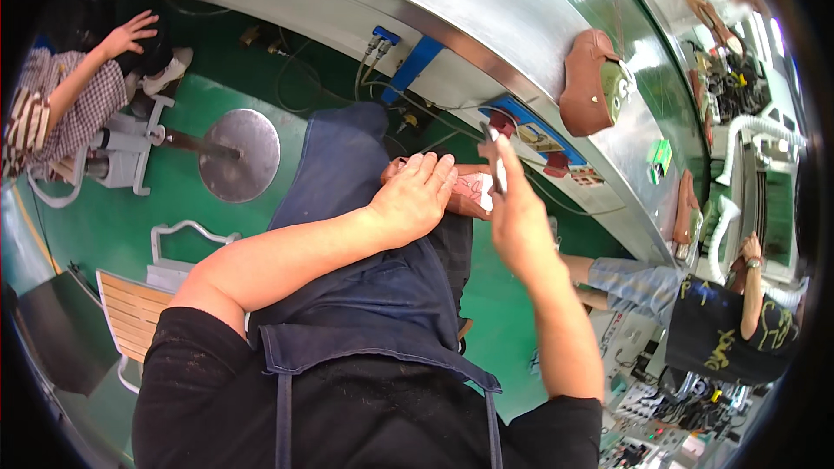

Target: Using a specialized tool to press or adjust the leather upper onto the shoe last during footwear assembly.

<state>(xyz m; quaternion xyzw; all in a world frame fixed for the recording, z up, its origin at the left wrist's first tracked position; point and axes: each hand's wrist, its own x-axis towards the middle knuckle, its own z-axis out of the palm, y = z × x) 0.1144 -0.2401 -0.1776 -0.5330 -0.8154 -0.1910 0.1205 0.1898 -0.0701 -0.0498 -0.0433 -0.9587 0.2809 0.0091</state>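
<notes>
A brown leather shoe (472, 194) lies across my lap, with a pale, pinkish patch showing on its upturned side. My left hand (414, 196) is laid over it, fingers together and curved across the leather, holding it down. The thumb and the part of the shoe under the palm are hidden. Just right of the shoe, my right hand (519, 219) is closed round a tool that looks like a hammer. The dark metal head of this hammer (496, 161) stands out past my fist, and the handle is mostly hidden. A dark blue apron (347, 295) covers my lap.
A metal workbench (486, 9) curves along the far side, bearing a brown shoe on a green last (592, 87) and a small green box (659, 161). Cables hang beneath. At left are a round metal stool base (239, 155) and a seated person (69, 91); another person (730, 326) works at right.
</notes>
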